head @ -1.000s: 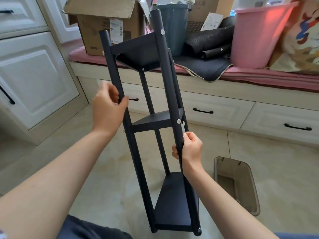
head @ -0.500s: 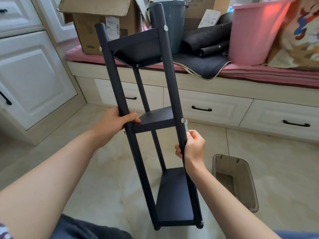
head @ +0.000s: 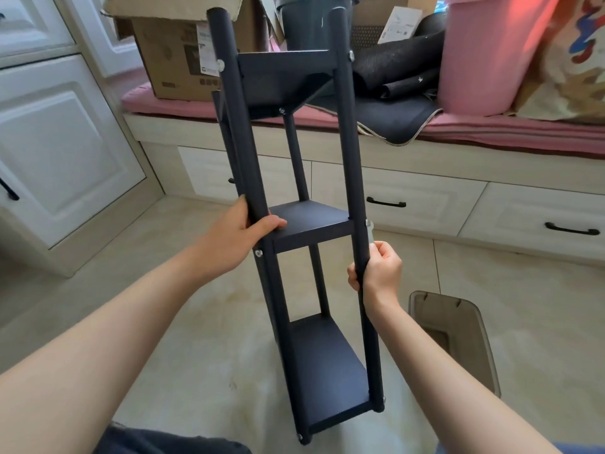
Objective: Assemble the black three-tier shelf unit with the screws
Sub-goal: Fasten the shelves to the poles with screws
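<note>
Shelf unit (head: 314, 224) held tilted over the floor, left hand (head: 235, 237) wrapped round the left post by the middle tier, right hand (head: 379, 270) gripping the right post with, seemingly, a small tool, likely to check its screws.

Person: two bare forearms, sleeveless to the frame edge; bare hands, left (head: 229, 239) and right (head: 381, 273); dark grey trousers (head: 163, 442) at lower left.
</note>
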Demonstrator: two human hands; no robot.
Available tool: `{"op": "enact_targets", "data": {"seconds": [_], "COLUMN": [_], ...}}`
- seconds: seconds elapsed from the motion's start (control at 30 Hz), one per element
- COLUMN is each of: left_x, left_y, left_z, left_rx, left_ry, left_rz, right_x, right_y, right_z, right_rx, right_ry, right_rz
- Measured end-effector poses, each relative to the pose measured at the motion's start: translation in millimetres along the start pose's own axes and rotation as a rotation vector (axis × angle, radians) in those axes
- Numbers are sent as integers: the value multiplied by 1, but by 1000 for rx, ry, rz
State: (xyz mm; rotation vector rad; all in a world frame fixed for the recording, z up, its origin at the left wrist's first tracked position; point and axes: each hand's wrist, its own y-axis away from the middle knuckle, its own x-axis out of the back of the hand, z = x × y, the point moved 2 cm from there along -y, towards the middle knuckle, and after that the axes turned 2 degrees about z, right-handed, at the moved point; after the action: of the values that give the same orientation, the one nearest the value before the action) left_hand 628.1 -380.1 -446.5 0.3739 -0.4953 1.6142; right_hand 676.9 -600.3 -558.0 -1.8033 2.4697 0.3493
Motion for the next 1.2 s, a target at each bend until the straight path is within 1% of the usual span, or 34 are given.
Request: {"op": "enact_targets", "data": {"seconds": [0.13,0.2,0.3,0.4,0.5,0.6,0.7,0.83,0.97,1.2], "left_x": [-8,-6,-5,-5,-5,-5,-4,-4,-3,-3], "left_y": [-3,-5,-7,-8,-9,-9,-9,-9,-9,-11], "left_z": [2,1,-1,-3,-2,1,3,5,4,5], "left_rx": [21,31,39,33,44,52,64,81,87,87], "left_ry": [94,104,98,87,97,100,89,82,98,89], "left_rz": [3,15,8,6,16,19,28,24,8,11], "right_x": [0,-2,2,8,-1,-15,-19,-24,-35,-49], "right_y": [-6,-8,-8,3,30,58,75,84,83,73], "right_z": [2,-1,-8,-20,-26,-17,0,16,13,8], "right_rx": [35,86,221,453,671,780,773,670,635,543], "right_ry": [18,93,258,266,295,342,376,451,483,461], "right_rz": [1,23,126,179,81,-45,-146,-252,-286,-327]}}
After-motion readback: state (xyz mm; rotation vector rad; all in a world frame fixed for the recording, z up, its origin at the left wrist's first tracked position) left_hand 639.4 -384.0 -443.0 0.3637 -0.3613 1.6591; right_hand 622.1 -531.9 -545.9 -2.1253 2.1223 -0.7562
